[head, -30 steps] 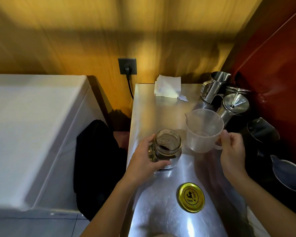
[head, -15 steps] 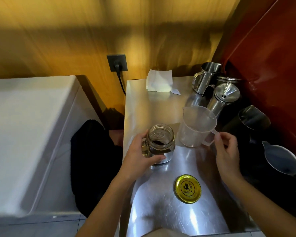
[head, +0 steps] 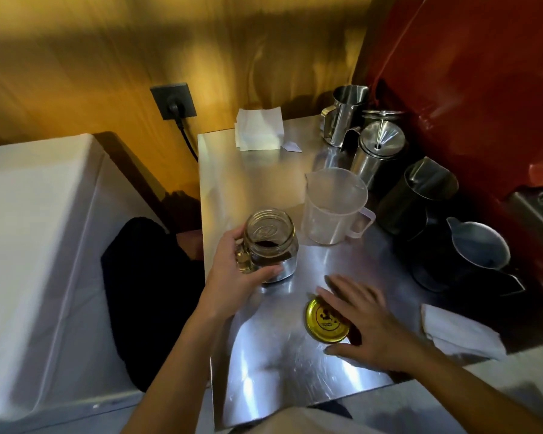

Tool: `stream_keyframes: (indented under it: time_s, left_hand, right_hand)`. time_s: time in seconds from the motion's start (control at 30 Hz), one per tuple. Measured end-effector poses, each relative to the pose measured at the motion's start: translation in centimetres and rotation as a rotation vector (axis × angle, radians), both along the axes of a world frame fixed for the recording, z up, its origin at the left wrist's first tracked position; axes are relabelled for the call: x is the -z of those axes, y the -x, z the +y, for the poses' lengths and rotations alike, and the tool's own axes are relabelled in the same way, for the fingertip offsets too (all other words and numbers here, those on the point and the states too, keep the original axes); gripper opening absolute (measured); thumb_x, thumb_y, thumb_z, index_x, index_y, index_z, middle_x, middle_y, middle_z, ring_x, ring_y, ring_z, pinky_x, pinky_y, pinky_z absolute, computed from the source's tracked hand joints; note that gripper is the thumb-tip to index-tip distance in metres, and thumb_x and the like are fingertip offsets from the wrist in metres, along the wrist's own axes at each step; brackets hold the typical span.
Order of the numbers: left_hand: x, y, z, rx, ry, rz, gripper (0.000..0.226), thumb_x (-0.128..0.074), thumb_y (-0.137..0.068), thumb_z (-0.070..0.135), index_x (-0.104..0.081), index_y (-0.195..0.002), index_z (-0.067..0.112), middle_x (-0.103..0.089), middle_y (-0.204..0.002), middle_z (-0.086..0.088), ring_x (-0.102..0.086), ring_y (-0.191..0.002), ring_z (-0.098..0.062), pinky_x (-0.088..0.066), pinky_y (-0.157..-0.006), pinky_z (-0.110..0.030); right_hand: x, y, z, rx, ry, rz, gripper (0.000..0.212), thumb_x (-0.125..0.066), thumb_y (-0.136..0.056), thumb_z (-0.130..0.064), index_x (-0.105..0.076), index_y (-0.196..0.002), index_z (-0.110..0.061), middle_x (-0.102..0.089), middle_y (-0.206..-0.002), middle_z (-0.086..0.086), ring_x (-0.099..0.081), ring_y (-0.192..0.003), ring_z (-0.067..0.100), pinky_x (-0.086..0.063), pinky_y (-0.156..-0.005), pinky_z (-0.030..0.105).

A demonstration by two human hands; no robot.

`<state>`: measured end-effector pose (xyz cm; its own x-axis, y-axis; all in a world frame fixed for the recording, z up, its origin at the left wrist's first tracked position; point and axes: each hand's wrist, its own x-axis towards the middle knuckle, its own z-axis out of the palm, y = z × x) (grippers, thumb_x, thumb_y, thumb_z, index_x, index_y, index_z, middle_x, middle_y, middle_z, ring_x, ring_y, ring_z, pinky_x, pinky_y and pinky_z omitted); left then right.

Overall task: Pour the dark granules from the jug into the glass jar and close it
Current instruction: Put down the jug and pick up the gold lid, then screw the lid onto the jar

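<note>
The glass jar stands open on the steel counter, with dark granules at its bottom. My left hand is wrapped around the jar's left side. Behind and to the right of it stands the clear plastic jug, upright and looking empty, with nobody touching it. The gold lid lies flat on the counter in front of the jar. My right hand hovers over the lid's right edge with fingers spread, holding nothing.
Steel pitchers, a steel pot with a funnel and dark jugs crowd the counter's right side by the red wall. Folded white paper lies at the back, a white cloth at the front right. A white appliance stands left.
My right hand has let go of the jug's handle and moved down to the gold lid. The left hand keeps hold of the jar. The camera has shifted.
</note>
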<state>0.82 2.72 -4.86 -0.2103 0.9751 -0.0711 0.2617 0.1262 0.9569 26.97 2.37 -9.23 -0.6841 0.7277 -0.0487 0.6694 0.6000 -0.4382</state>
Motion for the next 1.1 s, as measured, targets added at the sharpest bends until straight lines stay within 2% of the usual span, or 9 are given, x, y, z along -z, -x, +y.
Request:
stream_keyframes:
  time_s: [0.03, 0.1, 0.2, 0.33, 0.47, 0.6, 0.93, 1.03, 1.1]
  left_hand:
    - [0.0, 0.0, 0.0, 0.002, -0.007, -0.002, 0.079, -0.088, -0.059, 0.009, -0.043, -0.122, 0.027, -0.055, -0.121, 0.005, -0.055, -0.11, -0.002, -0.044, -0.081, -0.003]
    - [0.1, 0.0, 0.0, 0.006, -0.017, -0.01, 0.078, -0.088, -0.059, 0.009, -0.043, -0.121, 0.027, -0.055, -0.123, 0.002, -0.056, -0.111, -0.004, -0.046, -0.084, -0.007]
    - [0.2, 0.1, 0.0, 0.02, -0.018, 0.003, 0.079, -0.089, -0.059, 0.014, -0.043, -0.122, 0.03, -0.054, -0.126, 0.002, -0.054, -0.115, -0.006, -0.045, -0.092, -0.019]
    - [0.4, 0.3, -0.1, 0.032, -0.023, 0.024, 0.082, -0.09, -0.056, 0.026, -0.042, -0.121, 0.036, -0.053, -0.124, 0.009, -0.052, -0.117, -0.003, -0.043, -0.093, -0.015]
    - [0.6, 0.3, -0.1, 0.025, -0.019, 0.033, 0.087, -0.086, -0.049, 0.043, -0.043, -0.125, 0.031, -0.055, -0.129, 0.001, -0.054, -0.12, -0.011, -0.045, -0.104, -0.036]
    - [0.8, 0.1, -0.1, 0.013, -0.031, 0.019, 0.094, -0.086, -0.048, 0.048, -0.044, -0.129, 0.024, -0.057, -0.129, -0.006, -0.055, -0.121, -0.02, -0.045, -0.105, -0.049]
    - [1.2, 0.2, -0.5, 0.007, -0.02, 0.051, 0.092, -0.086, -0.051, 0.051, -0.043, -0.129, 0.031, -0.056, -0.129, 0.0, -0.054, -0.121, -0.019, -0.047, -0.101, -0.05]
    - [1.3, 0.2, -0.8, 0.01, -0.028, 0.069, 0.087, -0.084, -0.052, 0.054, -0.041, -0.126, 0.039, -0.055, -0.127, 0.008, -0.052, -0.12, -0.012, -0.047, -0.101, -0.046]
    - [1.2, 0.3, -0.8, 0.011, -0.038, 0.074, 0.084, -0.083, -0.053, 0.053, -0.041, -0.125, 0.042, -0.053, -0.124, 0.015, -0.052, -0.118, -0.008, -0.048, -0.101, -0.044]
  right_hand:
    - [0.1, 0.0, -0.1, -0.019, -0.01, -0.026, 0.085, -0.041, -0.071, -0.078, 0.002, -0.138, -0.05, -0.003, -0.152, -0.011, 0.009, -0.135, 0.003, -0.001, -0.106, 0.033]
    - [-0.2, 0.0, -0.3, -0.027, -0.045, 0.004, 0.079, -0.049, -0.073, -0.071, -0.016, -0.139, -0.042, -0.027, -0.149, -0.004, -0.012, -0.134, 0.007, -0.015, -0.104, 0.035]
    - [-1.0, 0.4, -0.3, -0.031, -0.108, 0.09, 0.066, -0.062, -0.071, -0.059, -0.041, -0.128, -0.031, -0.054, -0.125, 0.001, -0.033, -0.115, 0.008, -0.032, -0.091, 0.034]
    - [-2.6, 0.7, 0.1, -0.005, -0.157, 0.141, 0.058, -0.058, -0.076, -0.059, -0.044, -0.126, -0.033, -0.058, -0.119, 0.004, -0.038, -0.111, 0.011, -0.034, -0.089, 0.035]
    - [-5.1, 2.1, 0.9, 0.043, -0.25, 0.229, 0.058, -0.052, -0.078, -0.062, -0.044, -0.127, -0.032, -0.057, -0.12, 0.003, -0.038, -0.115, 0.01, -0.027, -0.093, 0.033]
    - [-7.6, 4.6, 2.0, 0.12, -0.346, 0.364, 0.057, -0.056, -0.077, -0.056, -0.046, -0.126, -0.028, -0.055, -0.121, 0.006, -0.041, -0.114, 0.016, -0.022, -0.094, 0.028]
    - [-9.7, 9.9, 4.6, 0.174, -0.392, 0.322, 0.058, -0.051, -0.076, -0.057, -0.055, -0.122, -0.022, -0.06, -0.113, 0.011, -0.047, -0.107, 0.019, -0.02, -0.083, 0.027]
    - [-9.8, 10.1, 5.0, 0.131, -0.368, 0.279, 0.06, -0.049, -0.076, -0.059, -0.053, -0.124, -0.023, -0.06, -0.113, 0.012, -0.041, -0.108, 0.016, -0.018, -0.082, 0.026]
    - [-9.9, 10.1, 5.1, 0.1, -0.342, 0.254, 0.061, -0.048, -0.076, -0.059, -0.053, -0.125, -0.024, -0.06, -0.113, 0.013, -0.042, -0.108, 0.018, -0.022, -0.084, 0.031]
